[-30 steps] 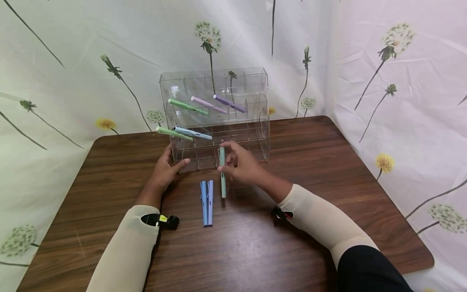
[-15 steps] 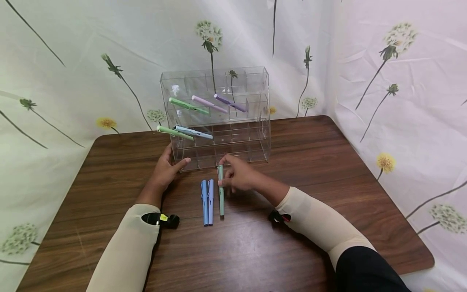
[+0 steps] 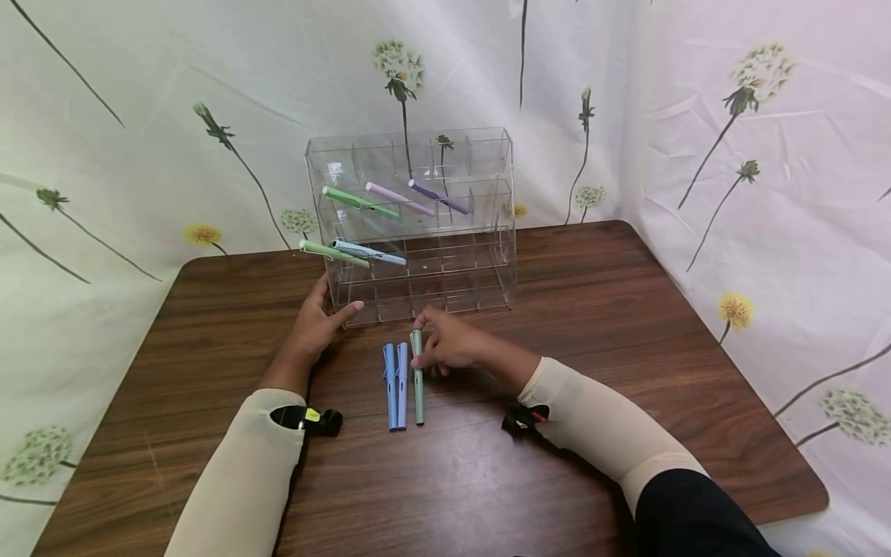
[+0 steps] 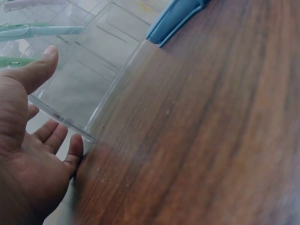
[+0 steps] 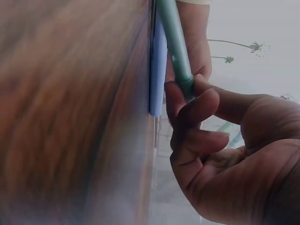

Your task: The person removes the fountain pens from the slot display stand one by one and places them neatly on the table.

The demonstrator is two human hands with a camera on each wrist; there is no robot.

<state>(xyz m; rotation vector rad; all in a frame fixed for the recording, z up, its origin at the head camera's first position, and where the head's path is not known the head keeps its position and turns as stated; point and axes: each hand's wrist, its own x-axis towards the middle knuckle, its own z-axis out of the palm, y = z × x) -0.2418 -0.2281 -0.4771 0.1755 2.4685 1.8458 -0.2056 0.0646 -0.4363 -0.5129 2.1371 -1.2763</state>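
My right hand (image 3: 448,340) pinches a capped sage-green pen (image 3: 418,398), its thumb and fingers on the clip end. The pen points toward me, low over the table just right of two others. Those two, a blue pen (image 3: 390,398) and a periwinkle pen (image 3: 402,398), lie side by side. In the right wrist view the green pen (image 5: 176,42) slants above a blue one (image 5: 158,79). My left hand (image 3: 313,329) rests against the lower left corner of a clear tiered pen organizer (image 3: 459,298), thumb extended along its front, fingers at its side.
A green pen (image 3: 358,203), a pink pen (image 3: 397,199) and a purple pen (image 3: 438,197) lean in an upper tier of the organizer. Lower down sit a light green pen (image 3: 332,254) and a light blue pen (image 3: 369,252). A floral curtain (image 3: 264,100) hangs behind the wooden table (image 3: 592,309).
My right hand has brought the sage-green pen from the organizer's front toward me and slightly left, down beside the two blue pens. The left hand stays at the organizer's corner.
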